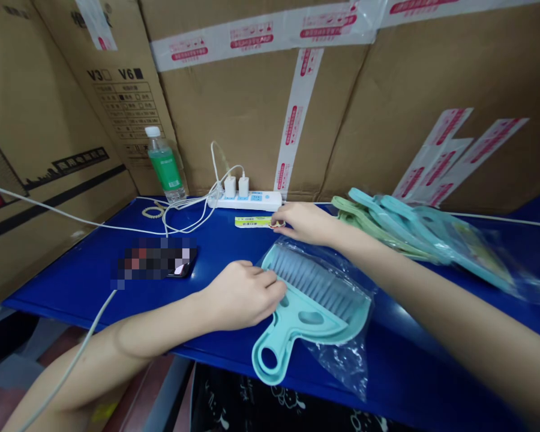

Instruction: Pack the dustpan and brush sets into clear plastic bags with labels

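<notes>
A light blue brush and dustpan set (312,306) lies in a clear plastic bag (342,354) on the blue table (85,270), its ring handle over the near edge. My left hand (243,294) pinches the bag's left edge beside the bristles. My right hand (303,222) reaches past the set and its fingertips pinch the right end of a yellow-green label strip (254,222) lying flat in front of the power strip.
A pile of bagged blue and green brush sets (409,231) lies at the right. A white power strip (247,199) with two chargers, white cables (180,207), a green-labelled bottle (164,165) and a phone (162,259) lie at the left. Taped cardboard boxes (261,108) wall the back.
</notes>
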Tool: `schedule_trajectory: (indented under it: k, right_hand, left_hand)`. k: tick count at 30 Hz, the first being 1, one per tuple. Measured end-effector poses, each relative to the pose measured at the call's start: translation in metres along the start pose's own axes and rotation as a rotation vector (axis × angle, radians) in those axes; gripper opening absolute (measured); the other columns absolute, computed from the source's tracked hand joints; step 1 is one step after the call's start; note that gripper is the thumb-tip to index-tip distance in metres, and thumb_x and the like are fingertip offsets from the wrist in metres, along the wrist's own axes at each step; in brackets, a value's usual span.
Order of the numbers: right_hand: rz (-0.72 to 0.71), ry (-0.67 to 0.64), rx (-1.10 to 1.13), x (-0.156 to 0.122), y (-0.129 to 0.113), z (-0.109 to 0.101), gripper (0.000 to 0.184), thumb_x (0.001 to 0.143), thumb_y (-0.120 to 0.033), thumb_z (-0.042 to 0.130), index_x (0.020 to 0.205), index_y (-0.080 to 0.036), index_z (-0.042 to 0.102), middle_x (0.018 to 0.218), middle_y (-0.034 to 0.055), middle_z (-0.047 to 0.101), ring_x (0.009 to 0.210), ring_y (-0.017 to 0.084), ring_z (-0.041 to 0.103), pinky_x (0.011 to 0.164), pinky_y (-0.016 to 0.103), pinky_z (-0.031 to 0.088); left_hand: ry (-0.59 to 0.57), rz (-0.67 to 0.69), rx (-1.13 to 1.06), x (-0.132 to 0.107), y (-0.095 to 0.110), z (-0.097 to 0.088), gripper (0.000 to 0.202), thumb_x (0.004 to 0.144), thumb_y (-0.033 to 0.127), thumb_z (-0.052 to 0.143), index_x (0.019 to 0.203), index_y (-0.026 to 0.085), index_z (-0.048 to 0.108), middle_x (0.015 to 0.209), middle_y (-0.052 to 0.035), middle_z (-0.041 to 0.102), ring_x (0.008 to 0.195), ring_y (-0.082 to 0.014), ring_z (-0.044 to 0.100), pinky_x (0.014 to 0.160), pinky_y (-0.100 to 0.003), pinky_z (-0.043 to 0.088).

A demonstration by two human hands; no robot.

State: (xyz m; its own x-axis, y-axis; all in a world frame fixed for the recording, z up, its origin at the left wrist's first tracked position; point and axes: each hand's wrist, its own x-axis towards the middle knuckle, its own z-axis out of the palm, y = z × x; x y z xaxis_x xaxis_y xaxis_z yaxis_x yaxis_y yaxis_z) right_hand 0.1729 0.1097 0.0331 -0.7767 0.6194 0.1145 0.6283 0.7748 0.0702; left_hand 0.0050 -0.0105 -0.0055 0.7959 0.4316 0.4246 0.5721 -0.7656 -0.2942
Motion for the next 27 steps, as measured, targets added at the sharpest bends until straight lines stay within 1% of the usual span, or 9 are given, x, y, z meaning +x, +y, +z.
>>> schedule_trajectory:
  k: [4, 8, 12, 14, 16, 19, 21, 24, 27]
  right_hand:
    - [0.09, -0.059, 0.086, -0.032, 0.005, 0.004, 0.015, 0.085, -0.016, 0.052, 0.088, -0.019, 0.067, 0.084, 0.007, 0.069, 0.077, 0.021, 0.063, 0.065, 0.03, 0.042]
    - [0.173, -0.092, 0.233, -0.062, 0.012, 0.011, 0.01, 0.083, -0.017, 0.052, 0.086, -0.016, 0.061, 0.067, 0.0042, 0.063, 0.064, 0.018, 0.057, 0.06, 0.029, 0.041]
    - [0.21, -0.055, 0.419, -0.086, 0.015, 0.018, 0.013, 0.084, -0.023, 0.048, 0.094, -0.017, 0.053, 0.062, 0.0005, 0.059, 0.055, 0.016, 0.053, 0.054, 0.029, 0.041]
    - [0.243, -0.034, 0.515, -0.094, 0.017, 0.02, 0.016, 0.084, -0.031, 0.047, 0.093, -0.017, 0.051, 0.065, 0.0009, 0.059, 0.056, 0.016, 0.054, 0.054, 0.029, 0.042]
    - [0.305, -0.086, 0.648, -0.099, 0.019, 0.02, 0.026, 0.081, -0.039, 0.051, 0.094, -0.018, 0.049, 0.069, 0.0011, 0.058, 0.055, 0.015, 0.054, 0.052, 0.03, 0.045]
    - [0.419, -0.204, 0.875, -0.104, 0.021, 0.02, 0.044, 0.073, -0.046, 0.06, 0.105, -0.017, 0.048, 0.075, 0.0001, 0.056, 0.053, 0.014, 0.056, 0.051, 0.031, 0.05]
    - [0.486, -0.234, 0.966, -0.104, 0.02, 0.019, 0.052, 0.071, -0.046, 0.063, 0.112, -0.018, 0.046, 0.078, -0.0001, 0.055, 0.054, 0.014, 0.058, 0.05, 0.03, 0.051]
    - [0.552, -0.228, 1.006, -0.103, 0.014, 0.019, 0.052, 0.074, -0.045, 0.062, 0.117, -0.018, 0.047, 0.079, 0.0004, 0.054, 0.056, 0.013, 0.057, 0.048, 0.028, 0.051]
    - [0.566, -0.21, 1.025, -0.101, 0.01, 0.02, 0.053, 0.078, -0.043, 0.059, 0.123, -0.018, 0.045, 0.081, 0.0016, 0.055, 0.057, 0.013, 0.056, 0.049, 0.028, 0.052]
  left_hand:
    - [-0.051, 0.055, -0.221, 0.0, 0.005, -0.005, 0.035, 0.097, 0.034, 0.034, 0.079, 0.016, 0.058, 0.068, 0.0005, 0.056, 0.054, -0.0132, 0.052, 0.049, -0.028, 0.037]
    - [-0.143, 0.099, -0.41, 0.0, 0.007, -0.01, 0.041, 0.091, 0.054, 0.043, 0.091, 0.017, 0.061, 0.077, -0.0008, 0.055, 0.06, -0.0129, 0.052, 0.048, -0.026, 0.038]
    - [-0.271, 0.078, -0.478, 0.0, 0.004, -0.018, 0.029, 0.083, 0.043, 0.06, 0.1, 0.019, 0.059, 0.087, -0.001, 0.058, 0.067, -0.0132, 0.056, 0.055, -0.025, 0.043]
    - [-0.336, 0.051, -0.475, 0.0, 0.001, -0.022, 0.026, 0.08, 0.033, 0.061, 0.102, 0.02, 0.057, 0.092, -0.0015, 0.058, 0.071, -0.0139, 0.057, 0.058, -0.026, 0.046]
    - [-0.378, 0.024, -0.439, 0.001, -0.002, -0.025, 0.025, 0.077, 0.024, 0.058, 0.102, 0.02, 0.057, 0.094, -0.0024, 0.058, 0.073, -0.015, 0.057, 0.06, -0.027, 0.048]
    - [-0.39, -0.016, -0.327, 0.002, -0.004, -0.023, 0.022, 0.076, 0.016, 0.051, 0.098, 0.019, 0.057, 0.094, -0.0045, 0.058, 0.077, -0.0169, 0.057, 0.062, -0.028, 0.049]
    - [-0.384, -0.029, -0.244, 0.003, -0.005, -0.02, 0.02, 0.079, 0.017, 0.049, 0.098, 0.018, 0.057, 0.095, -0.0061, 0.058, 0.077, -0.0176, 0.058, 0.063, -0.029, 0.05]
    - [-0.381, 0.01, -0.161, 0.003, -0.005, -0.016, 0.03, 0.085, 0.02, 0.049, 0.114, 0.02, 0.055, 0.099, -0.0074, 0.057, 0.076, -0.0172, 0.059, 0.061, -0.027, 0.05]
    - [-0.362, 0.051, -0.099, 0.002, -0.004, -0.011, 0.039, 0.09, 0.022, 0.047, 0.128, 0.029, 0.05, 0.105, -0.0075, 0.055, 0.08, -0.0171, 0.06, 0.059, -0.025, 0.05]
